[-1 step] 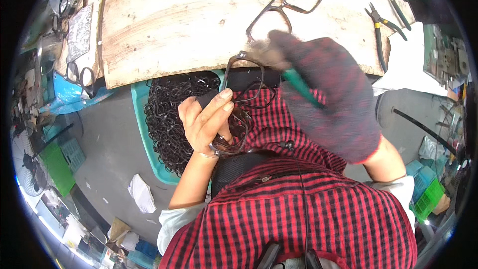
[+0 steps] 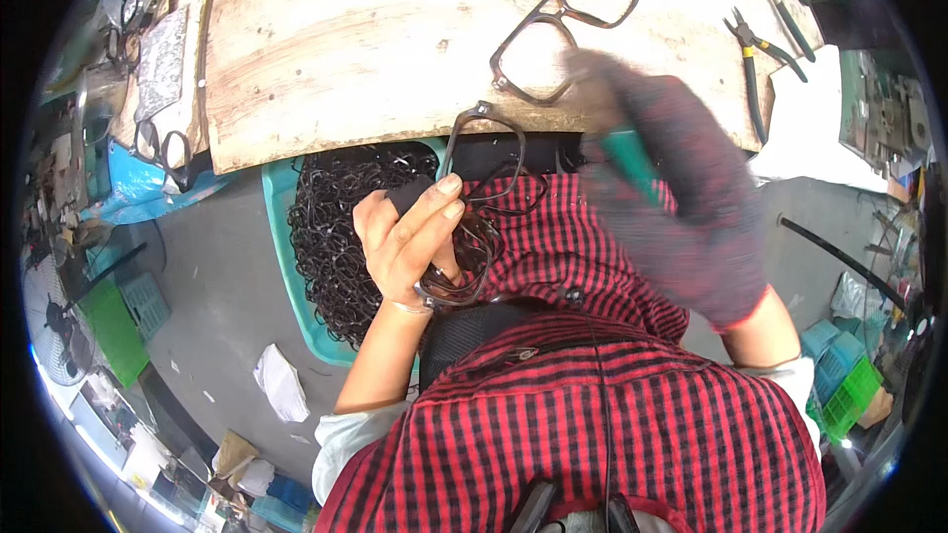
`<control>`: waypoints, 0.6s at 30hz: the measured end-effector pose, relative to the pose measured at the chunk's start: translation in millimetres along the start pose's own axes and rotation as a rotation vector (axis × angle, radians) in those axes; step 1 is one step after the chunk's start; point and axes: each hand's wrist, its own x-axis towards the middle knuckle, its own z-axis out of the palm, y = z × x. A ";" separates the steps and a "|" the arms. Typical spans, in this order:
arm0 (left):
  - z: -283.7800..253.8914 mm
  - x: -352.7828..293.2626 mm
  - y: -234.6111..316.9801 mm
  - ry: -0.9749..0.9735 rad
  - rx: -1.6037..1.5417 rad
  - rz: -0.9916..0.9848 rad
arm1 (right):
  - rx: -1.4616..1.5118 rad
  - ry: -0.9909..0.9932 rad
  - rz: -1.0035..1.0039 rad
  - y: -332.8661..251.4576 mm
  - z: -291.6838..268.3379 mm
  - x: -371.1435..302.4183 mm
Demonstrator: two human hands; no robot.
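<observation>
My bare left hand [image 2: 403, 242] is closed around several dark glasses frames. One glasses frame [image 2: 482, 111] stands up past my fingertips, at the table's near edge, and other rims hang below the palm. My right hand [image 2: 686, 202] wears a dark red-and-black glove and is smeared by motion. It grips a tool with a green handle [image 2: 630, 163]; the tool's working end is too blurred to make out. A brown glasses frame [image 2: 538, 15] without temples lies on the wooden table [image 2: 326, 49], just beyond my right hand.
Below the table's edge at left, a teal tray [image 2: 281, 247] holds a heap of dark, glossy looped pieces [image 2: 341, 237]. Two pliers [image 2: 750, 44] lie at the table's right end. More glasses frames [image 2: 163, 153] rest on blue plastic at far left. Green crates [image 2: 849, 395] stand on the right.
My right hand, with the green-handled tool, has shifted right, away from the frame in my left hand. The left hand stays put.
</observation>
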 end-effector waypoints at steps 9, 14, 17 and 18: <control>-23.3 174.0 32.5 -0.256 -0.313 -0.404 | 0.591 0.117 0.483 34.7 -40.5 -67.3; 57.1 196.8 -4.8 -0.671 0.313 -0.034 | 0.555 0.037 0.470 22.4 -26.6 -79.0; 24.3 189.5 13.0 -0.685 0.096 -0.150 | -0.101 0.022 0.073 27.1 -39.2 -71.6; 6.8 178.2 19.9 -0.713 -0.131 -0.283 | -0.213 0.065 0.016 31.0 -42.2 -71.0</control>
